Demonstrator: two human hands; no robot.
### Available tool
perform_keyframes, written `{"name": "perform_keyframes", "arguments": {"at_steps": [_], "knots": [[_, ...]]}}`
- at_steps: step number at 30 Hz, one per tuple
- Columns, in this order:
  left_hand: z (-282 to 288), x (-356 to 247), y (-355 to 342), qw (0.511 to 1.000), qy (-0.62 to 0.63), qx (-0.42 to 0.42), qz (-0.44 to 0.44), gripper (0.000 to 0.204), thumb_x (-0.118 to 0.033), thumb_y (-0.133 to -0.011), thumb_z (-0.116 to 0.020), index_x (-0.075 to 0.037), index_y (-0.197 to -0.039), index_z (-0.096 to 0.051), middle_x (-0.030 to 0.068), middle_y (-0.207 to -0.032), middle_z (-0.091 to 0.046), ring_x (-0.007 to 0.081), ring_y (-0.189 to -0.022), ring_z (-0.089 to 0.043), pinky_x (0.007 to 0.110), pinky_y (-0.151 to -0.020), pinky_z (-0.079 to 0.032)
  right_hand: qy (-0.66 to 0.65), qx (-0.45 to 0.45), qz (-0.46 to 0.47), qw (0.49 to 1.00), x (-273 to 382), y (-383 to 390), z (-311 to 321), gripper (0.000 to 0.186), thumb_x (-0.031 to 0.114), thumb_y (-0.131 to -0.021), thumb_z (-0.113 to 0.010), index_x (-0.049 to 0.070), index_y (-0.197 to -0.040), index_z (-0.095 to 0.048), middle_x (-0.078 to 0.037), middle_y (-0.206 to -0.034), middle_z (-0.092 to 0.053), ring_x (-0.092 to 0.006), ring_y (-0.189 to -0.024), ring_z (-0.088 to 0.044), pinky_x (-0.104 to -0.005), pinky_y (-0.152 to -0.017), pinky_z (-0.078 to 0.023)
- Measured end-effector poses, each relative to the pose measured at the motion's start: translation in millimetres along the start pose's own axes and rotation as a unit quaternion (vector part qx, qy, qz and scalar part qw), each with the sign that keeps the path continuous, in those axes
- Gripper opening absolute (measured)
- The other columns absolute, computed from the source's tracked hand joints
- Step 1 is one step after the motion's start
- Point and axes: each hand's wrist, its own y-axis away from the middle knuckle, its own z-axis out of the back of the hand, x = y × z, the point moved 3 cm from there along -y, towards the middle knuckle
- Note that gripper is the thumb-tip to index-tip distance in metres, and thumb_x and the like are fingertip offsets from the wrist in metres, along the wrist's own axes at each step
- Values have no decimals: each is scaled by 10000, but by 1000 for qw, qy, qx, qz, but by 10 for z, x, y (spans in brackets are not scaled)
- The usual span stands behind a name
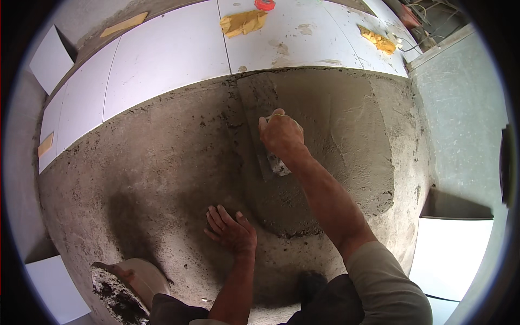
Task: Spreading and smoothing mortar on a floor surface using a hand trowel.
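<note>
My right hand (281, 132) is wrapped round the handle of a long rectangular plastering trowel (259, 97). The trowel's blade lies on a bed of wet grey mortar (346, 130), along its left side, with its far end close to the white tiles. My fingers and palm hide the handle and part of the blade. My left hand (233, 230) rests with fingers spread on the bare rough floor (162, 151), left of the mortar's near edge, and holds nothing.
Laid white tiles (162, 65) run across the far side, bearing crumpled yellow paper (244, 23), another yellow scrap (377, 39) and a red round object (265, 5). A bucket (143, 279) stands near left. Loose white tiles lean at right (452, 257) and left (57, 287).
</note>
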Motion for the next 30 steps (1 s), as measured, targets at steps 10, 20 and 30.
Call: {"name": "perform_keyframes", "arguments": {"at_steps": [10,20,30], "knots": [[7,-7,15,1000,13,-5,-3,586,-293,-954,-473,-64,-1434,-229,177,-1517,-232,354,-1412,-232,656,-1082,-182,16,-40,-34,998,-142,-144,123,432,376,-950,-482,-36,-1071,-527,-221,-992,-683,-343,-989,-665,-417,-875,-519],[-18,3,22,1000,0,-13,-4,581,-299,-956,-468,-61,-1436,-241,171,-1520,-232,352,-1410,-238,649,-1088,-189,31,-61,-76,995,-424,-245,367,428,352,-930,-481,-36,-1063,-604,-218,-1061,-673,-331,-1045,-646,-402,-912,-507],[-34,-6,22,1000,-2,-22,-14,622,-290,-927,-517,-40,-1423,-237,188,-1515,-220,377,-1403,-238,667,-1074,-198,47,-75,-101,991,-817,-345,635,463,397,-926,-490,-16,-1051,-658,-211,-1098,-666,-333,-1090,-623,-408,-943,-488]]}}
